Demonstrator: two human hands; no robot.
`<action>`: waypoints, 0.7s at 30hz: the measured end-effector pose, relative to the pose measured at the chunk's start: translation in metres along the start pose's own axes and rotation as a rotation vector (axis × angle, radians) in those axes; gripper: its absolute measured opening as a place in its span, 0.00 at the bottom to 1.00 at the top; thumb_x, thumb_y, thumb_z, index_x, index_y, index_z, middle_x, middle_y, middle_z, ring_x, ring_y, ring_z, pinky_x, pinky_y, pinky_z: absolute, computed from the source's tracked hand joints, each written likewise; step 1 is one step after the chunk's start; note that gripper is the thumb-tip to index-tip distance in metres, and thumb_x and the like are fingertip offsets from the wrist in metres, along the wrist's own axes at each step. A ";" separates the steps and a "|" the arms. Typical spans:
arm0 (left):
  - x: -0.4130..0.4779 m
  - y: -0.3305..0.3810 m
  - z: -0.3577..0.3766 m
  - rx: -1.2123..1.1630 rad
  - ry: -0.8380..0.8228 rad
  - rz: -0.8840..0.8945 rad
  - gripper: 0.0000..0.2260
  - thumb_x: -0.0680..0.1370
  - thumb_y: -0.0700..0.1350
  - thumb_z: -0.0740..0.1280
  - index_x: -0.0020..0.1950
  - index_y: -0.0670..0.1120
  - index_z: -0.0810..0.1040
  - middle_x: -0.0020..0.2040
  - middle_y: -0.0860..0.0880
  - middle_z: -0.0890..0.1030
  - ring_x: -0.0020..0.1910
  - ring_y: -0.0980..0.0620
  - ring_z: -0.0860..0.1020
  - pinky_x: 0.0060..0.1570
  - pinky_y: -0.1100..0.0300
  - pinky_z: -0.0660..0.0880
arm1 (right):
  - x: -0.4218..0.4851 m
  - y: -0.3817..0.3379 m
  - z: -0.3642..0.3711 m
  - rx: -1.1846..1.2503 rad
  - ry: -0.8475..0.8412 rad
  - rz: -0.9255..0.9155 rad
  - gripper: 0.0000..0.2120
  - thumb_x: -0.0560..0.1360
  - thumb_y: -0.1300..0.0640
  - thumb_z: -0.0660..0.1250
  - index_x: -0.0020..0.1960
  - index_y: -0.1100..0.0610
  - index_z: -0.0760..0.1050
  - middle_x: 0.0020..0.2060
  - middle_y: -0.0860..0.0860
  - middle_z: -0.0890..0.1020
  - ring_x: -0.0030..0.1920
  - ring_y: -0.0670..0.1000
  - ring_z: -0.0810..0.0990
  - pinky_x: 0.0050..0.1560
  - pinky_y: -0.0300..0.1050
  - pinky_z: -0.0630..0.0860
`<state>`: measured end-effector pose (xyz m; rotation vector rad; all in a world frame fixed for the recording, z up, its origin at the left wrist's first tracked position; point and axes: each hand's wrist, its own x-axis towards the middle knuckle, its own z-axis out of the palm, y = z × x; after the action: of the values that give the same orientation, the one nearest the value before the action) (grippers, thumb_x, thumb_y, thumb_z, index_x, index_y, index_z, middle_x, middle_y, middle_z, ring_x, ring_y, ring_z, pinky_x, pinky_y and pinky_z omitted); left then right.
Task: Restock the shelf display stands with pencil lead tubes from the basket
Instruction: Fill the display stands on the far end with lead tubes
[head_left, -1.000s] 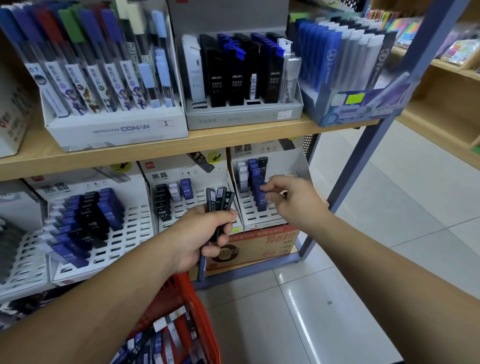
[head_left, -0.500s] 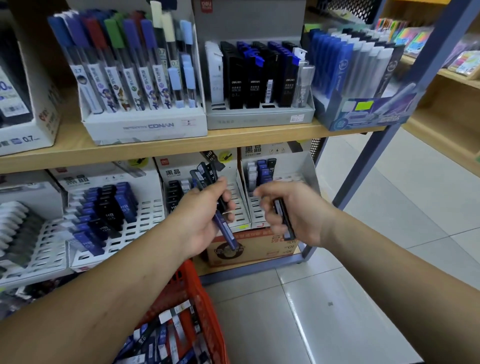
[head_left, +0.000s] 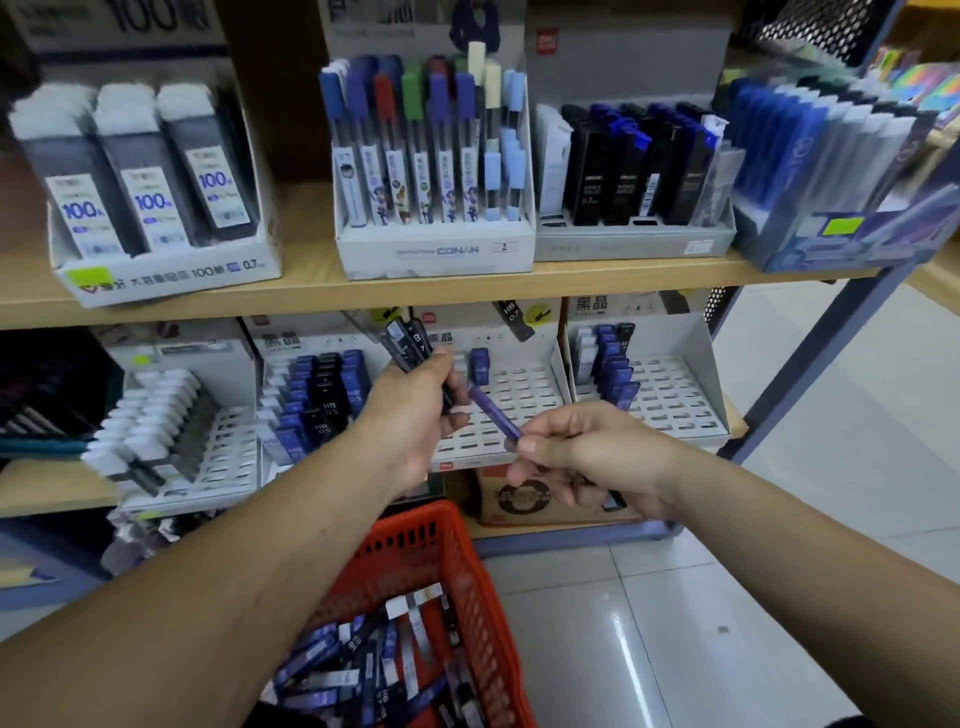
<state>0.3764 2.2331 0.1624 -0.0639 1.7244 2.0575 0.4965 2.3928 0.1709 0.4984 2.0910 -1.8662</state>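
Observation:
My left hand (head_left: 415, 421) grips a small bunch of dark lead tubes (head_left: 408, 343) in front of the middle white display stand (head_left: 519, 400) on the lower shelf. My right hand (head_left: 587, 457) pinches the lower end of one blue lead tube (head_left: 493, 415), whose other end reaches my left hand's fingers. A dark tube also shows under my right palm. The red basket (head_left: 457, 566) hangs below my left forearm with several lead tubes (head_left: 363, 670) inside. The right-hand stand (head_left: 670, 395) holds a column of blue tubes.
The upper wooden shelf (head_left: 415, 291) carries several boxes of lead refills and pens. Left lower stands hold white, blue and black tubes. A cardboard box (head_left: 524, 499) sits under the lower shelf. A grey-blue upright post (head_left: 810, 374) bounds the shelf on the right, with tiled floor beyond.
My right hand left the right-hand stand, came back holding a dark tube and now pinches a blue tube at my left hand. My left hand rose with its bunch. The view shifted left.

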 end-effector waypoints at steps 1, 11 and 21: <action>0.001 0.001 -0.012 0.075 0.009 0.004 0.08 0.86 0.47 0.64 0.54 0.42 0.76 0.36 0.48 0.76 0.34 0.51 0.76 0.38 0.54 0.77 | 0.004 0.000 0.002 0.022 -0.021 -0.002 0.11 0.85 0.58 0.64 0.60 0.65 0.79 0.50 0.60 0.87 0.28 0.48 0.73 0.21 0.36 0.61; -0.020 0.011 -0.037 0.298 -0.258 0.007 0.09 0.84 0.45 0.68 0.45 0.43 0.75 0.33 0.48 0.73 0.31 0.51 0.72 0.34 0.57 0.76 | 0.032 -0.005 0.027 0.051 -0.140 0.024 0.12 0.84 0.59 0.64 0.57 0.69 0.78 0.41 0.64 0.80 0.27 0.49 0.71 0.24 0.38 0.54; -0.022 -0.006 -0.002 0.429 -0.364 -0.076 0.10 0.83 0.49 0.69 0.54 0.43 0.77 0.34 0.49 0.74 0.29 0.53 0.71 0.30 0.57 0.72 | 0.012 0.000 0.001 -0.165 0.187 -0.283 0.16 0.76 0.63 0.75 0.61 0.50 0.78 0.41 0.63 0.83 0.27 0.53 0.76 0.28 0.41 0.73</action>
<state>0.3978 2.2256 0.1632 0.3506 1.8466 1.4934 0.4859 2.3929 0.1660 0.3640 2.5290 -1.8287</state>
